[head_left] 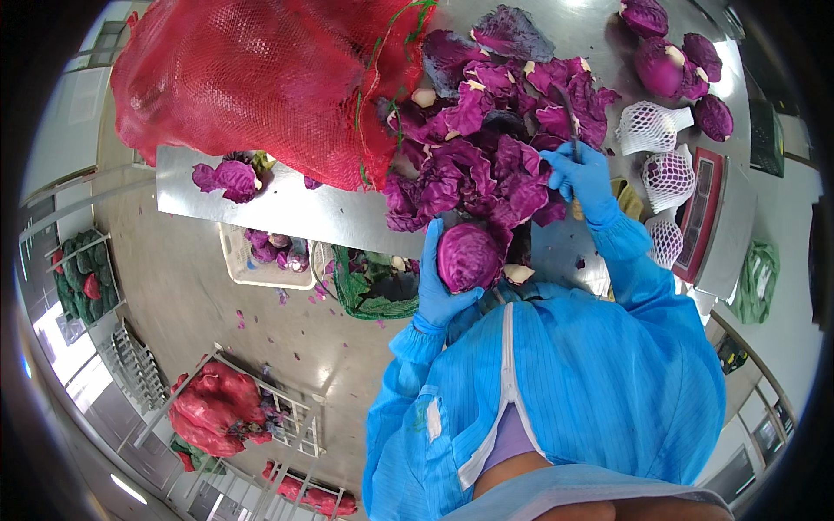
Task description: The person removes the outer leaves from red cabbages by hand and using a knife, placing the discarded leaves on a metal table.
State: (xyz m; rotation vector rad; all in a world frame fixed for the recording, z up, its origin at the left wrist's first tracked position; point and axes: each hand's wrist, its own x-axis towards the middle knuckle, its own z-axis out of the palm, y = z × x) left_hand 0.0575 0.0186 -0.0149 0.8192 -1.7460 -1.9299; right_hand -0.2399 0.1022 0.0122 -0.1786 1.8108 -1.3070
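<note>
My left hand (440, 291), in a blue glove, is wrapped round the side of a red cabbage (470, 258) close to my body. The gloved fingers of my right hand (584, 181) are closed round a knife (569, 113), whose dark, narrow blade points away from me over the leaves. Loose purple cabbage leaves (460, 178) lie in a broad heap on the metal table just beyond the cabbage. Part of the knife's handle is hidden in my grip.
A large red mesh sack (252, 78) fills the table's far left. Several whole cabbages (660, 68) sit far right, above net-wrapped ones (669, 178) and a red-framed machine (702, 213). Below the table's left edge stand a white crate (252, 276) and a green mesh bag (373, 306).
</note>
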